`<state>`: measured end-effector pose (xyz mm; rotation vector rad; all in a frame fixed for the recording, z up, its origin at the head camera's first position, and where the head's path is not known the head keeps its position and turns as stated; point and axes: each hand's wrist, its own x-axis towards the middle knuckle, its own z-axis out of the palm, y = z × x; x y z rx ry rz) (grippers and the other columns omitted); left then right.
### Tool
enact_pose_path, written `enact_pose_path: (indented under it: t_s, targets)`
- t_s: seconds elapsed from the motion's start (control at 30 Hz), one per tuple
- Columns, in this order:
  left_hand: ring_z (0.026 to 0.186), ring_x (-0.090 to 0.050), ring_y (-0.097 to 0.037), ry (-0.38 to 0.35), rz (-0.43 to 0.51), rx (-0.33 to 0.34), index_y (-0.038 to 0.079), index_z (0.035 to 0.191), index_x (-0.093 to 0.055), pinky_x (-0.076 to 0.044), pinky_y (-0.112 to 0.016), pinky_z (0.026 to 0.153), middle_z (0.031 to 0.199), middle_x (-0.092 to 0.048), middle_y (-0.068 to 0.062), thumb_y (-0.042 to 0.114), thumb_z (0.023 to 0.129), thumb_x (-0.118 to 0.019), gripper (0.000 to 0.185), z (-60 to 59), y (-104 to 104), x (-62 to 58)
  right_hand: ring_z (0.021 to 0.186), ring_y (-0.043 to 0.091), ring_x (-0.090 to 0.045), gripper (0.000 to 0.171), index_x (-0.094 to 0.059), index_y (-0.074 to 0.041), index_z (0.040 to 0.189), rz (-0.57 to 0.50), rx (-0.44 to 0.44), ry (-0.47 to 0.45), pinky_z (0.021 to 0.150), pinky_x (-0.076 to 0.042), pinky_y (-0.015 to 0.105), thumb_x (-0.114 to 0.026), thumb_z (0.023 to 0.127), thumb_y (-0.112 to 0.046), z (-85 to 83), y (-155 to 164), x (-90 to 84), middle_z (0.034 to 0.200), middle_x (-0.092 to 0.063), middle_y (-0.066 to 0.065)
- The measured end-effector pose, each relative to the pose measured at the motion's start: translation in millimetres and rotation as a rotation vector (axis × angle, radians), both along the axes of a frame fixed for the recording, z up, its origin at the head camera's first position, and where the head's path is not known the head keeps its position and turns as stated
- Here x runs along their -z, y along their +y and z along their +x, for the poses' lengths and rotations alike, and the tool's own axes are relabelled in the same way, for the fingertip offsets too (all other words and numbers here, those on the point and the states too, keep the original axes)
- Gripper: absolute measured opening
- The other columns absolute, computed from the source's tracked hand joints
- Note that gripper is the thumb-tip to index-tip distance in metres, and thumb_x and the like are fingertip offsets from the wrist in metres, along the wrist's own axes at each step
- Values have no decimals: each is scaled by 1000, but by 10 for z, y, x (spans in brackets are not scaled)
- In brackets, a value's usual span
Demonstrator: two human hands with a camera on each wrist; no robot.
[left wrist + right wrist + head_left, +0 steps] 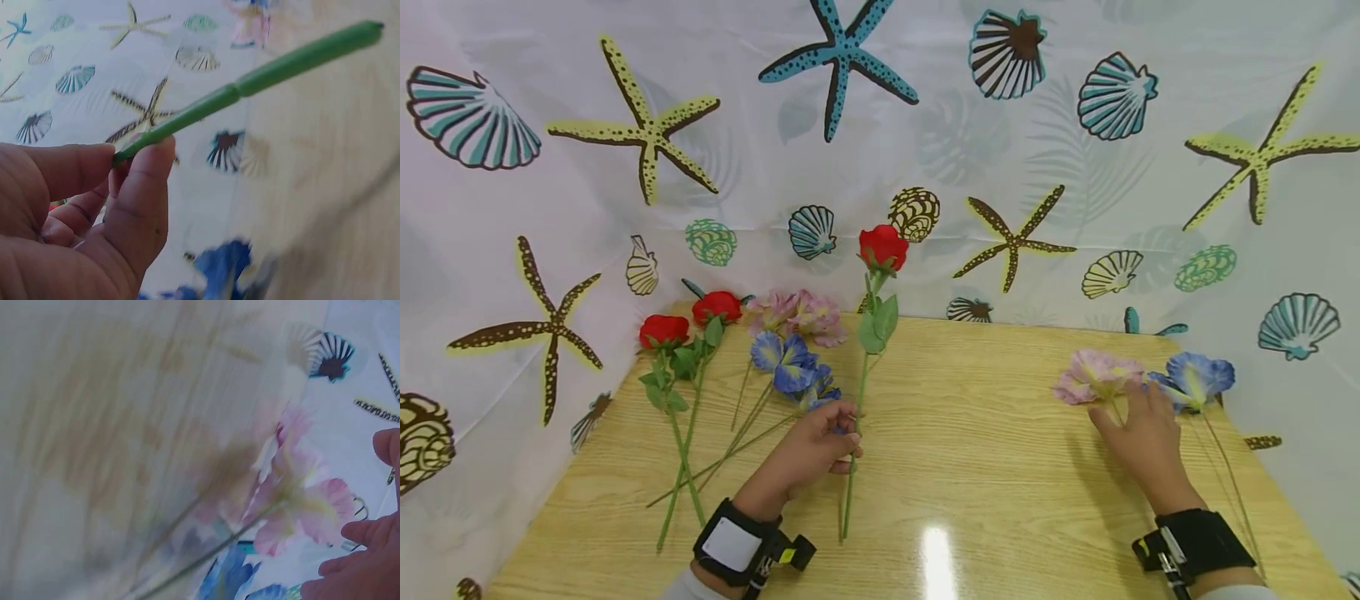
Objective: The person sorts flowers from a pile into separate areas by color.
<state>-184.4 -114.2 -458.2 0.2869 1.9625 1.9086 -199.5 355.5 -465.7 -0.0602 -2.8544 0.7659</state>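
In the head view my left hand (811, 454) pinches the green stem of a red rose (883, 248) between thumb and fingers. The rose stands upright, its bloom well above the hand and its lower stem (212, 103) sticking out past the fingertips in the left wrist view. My right hand (1144, 442) has its fingers spread and holds nothing. It hovers by a pink flower (1096, 377) with a thin green stem, and a blue flower (1197, 379) lies just to its right. Whether the right fingertips touch the petals I cannot tell.
On the left of the wooden table (955, 442) lie two red roses (664, 331), pink flowers (801, 315) and blue flowers (786, 362), their stems crossing. A white cloth (925, 150) printed with shells and starfish hangs behind the table and at its sides.
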Motion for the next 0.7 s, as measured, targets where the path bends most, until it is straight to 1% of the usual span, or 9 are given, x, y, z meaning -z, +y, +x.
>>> enact_pose_path:
  t_s: [0.1, 0.17, 0.23, 0.3, 0.4, 0.5, 0.57, 0.7]
  targets:
    - [91, -62, -19, -29, 36, 47, -5, 138, -43, -55, -35, 72, 110, -47, -12, 4, 101, -54, 39, 43, 139, 26, 138, 63, 5, 80, -21, 16, 149, -20, 20, 15, 100, -3, 80, -52, 102, -41, 19, -143, -22, 152, 0, 44]
    - [91, -63, -18, -37, 57, 64, -6, 138, -43, -55, -35, 73, 111, -47, -12, 5, 101, -54, 40, 74, 209, 40, 139, 63, 4, 78, -24, 16, 148, -36, 21, 20, 101, -3, 79, -53, 102, -40, 10, -248, -56, 152, -2, 44]
    - [91, -63, -18, -43, 78, 72, -6, 138, -43, -56, -35, 73, 111, -47, -11, 6, 102, -54, 40, 105, 260, 50, 140, 62, 2, 76, -25, 14, 149, -60, 2, 17, 102, -7, 79, -54, 102, -39, -9, -368, -102, 153, -5, 43]
    - [92, -63, -18, -54, 104, 78, -6, 138, -43, -56, -35, 74, 111, -48, -11, 6, 102, -53, 40, 137, 305, 56, 141, 60, -1, 76, -24, 12, 151, -100, -35, 0, 102, -11, 78, -54, 102, -39, -20, -501, -153, 154, -7, 41]
    - [92, -62, -17, -74, 140, 86, -5, 139, -44, -55, -32, 74, 109, -49, -10, 5, 103, -52, 38, 182, 374, 65, 143, 55, -6, 77, -21, 6, 154, -181, -96, -31, 103, -18, 75, -53, 103, -41, -3, -719, -230, 157, -8, 35]
    - [91, -61, -17, -83, 165, 85, -4, 138, -46, -55, -31, 73, 108, -52, -10, 5, 103, -52, 37, 220, 436, 68, 145, 50, -12, 77, -20, 2, 156, -272, -143, -62, 105, -23, 71, -51, 103, -44, 39, -955, -301, 160, -10, 29]
    - [90, -60, -17, -85, 177, 85, -3, 137, -48, -55, -31, 74, 107, -53, -10, 5, 103, -53, 35, 237, 470, 74, 146, 47, -14, 77, -19, -2, 157, -356, -162, -92, 108, -24, 67, -50, 103, -46, 71, -1114, -342, 161, -12, 26]
    - [90, -61, -16, -81, 192, 93, -4, 135, -49, -54, -30, 75, 109, -54, -13, 5, 103, -52, 34, 260, 516, 76, 146, 38, -23, 68, -27, -8, 156, -535, -187, -129, 110, -30, 58, -52, 103, -42, 121, -1425, -367, 159, -25, 21]
